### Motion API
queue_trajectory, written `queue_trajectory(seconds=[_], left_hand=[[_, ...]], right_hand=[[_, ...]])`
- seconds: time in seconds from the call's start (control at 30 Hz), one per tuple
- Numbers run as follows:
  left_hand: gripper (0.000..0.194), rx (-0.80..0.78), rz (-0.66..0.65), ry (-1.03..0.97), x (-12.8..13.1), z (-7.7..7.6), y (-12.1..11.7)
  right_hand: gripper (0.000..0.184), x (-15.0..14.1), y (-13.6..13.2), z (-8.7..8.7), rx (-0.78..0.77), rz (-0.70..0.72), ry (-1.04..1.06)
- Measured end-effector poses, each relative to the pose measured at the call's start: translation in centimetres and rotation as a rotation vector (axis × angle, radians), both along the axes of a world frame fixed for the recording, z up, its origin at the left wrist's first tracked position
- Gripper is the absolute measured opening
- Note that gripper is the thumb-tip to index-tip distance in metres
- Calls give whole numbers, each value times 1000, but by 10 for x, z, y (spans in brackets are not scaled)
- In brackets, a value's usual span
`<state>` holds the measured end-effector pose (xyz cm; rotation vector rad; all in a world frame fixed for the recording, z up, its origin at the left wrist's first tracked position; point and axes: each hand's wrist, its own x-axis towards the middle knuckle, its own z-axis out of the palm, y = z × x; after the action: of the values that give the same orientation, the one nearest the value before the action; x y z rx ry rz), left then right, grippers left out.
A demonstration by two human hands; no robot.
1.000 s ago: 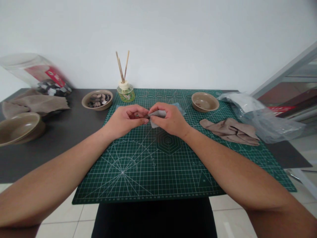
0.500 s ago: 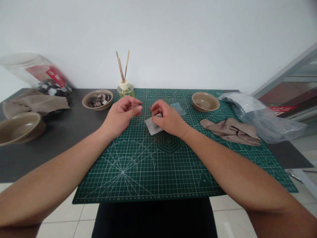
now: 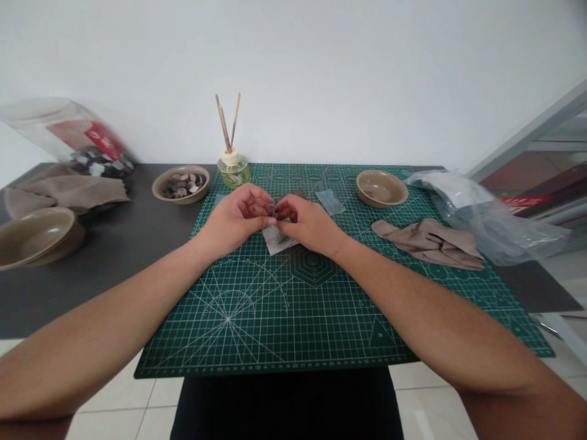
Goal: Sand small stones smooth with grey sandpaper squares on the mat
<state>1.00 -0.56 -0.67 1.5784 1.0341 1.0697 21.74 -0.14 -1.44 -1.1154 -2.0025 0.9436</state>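
My left hand (image 3: 236, 221) and my right hand (image 3: 306, 223) meet over the far middle of the green cutting mat (image 3: 293, 305). Their fingertips pinch together around a small dark item that I cannot make out. Under them a small grey sheet (image 3: 277, 239) lies flat on the mat, partly covered by my right hand. Another small bluish-grey sheet (image 3: 329, 201) lies just beyond my right hand.
A reed diffuser (image 3: 233, 166) stands at the mat's far edge. A bowl of small stones (image 3: 180, 183) sits to its left, an empty tan bowl (image 3: 381, 187) to the right. A beige cloth (image 3: 431, 243) and a plastic bag (image 3: 481, 214) lie right. Left: another bowl (image 3: 36, 235), cloth, tipped jar (image 3: 68, 137).
The grey sheet, held between both hands a second ago, was laid on the mat. My left hand drew away, then came back to meet my right hand above the sheet.
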Motion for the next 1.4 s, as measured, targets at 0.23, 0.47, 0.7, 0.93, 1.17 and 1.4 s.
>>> queue_trajectory(seconds=[0.23, 0.47, 0.7, 0.93, 1.17, 1.4], left_hand=[[39, -24, -21, 76, 0, 2, -1], [42, 11, -29, 116, -2, 2, 2], [45, 43, -97, 199, -1, 5, -2], [38, 172, -230, 562, -4, 10, -3], [35, 222, -262, 699, -3, 10, -1], [37, 175, -279, 703, -4, 11, -2]], right_hand=[[12, 0, -2, 9, 62, -116, 43], [20, -2, -3, 6, -195, 93, 230], [15, -1, -2, 6, -246, 93, 232], [17, 7, -1, 10, -51, 166, 58], [16, 9, 1, 12, -58, 279, -86], [18, 12, 4, 18, 7, 237, -229]])
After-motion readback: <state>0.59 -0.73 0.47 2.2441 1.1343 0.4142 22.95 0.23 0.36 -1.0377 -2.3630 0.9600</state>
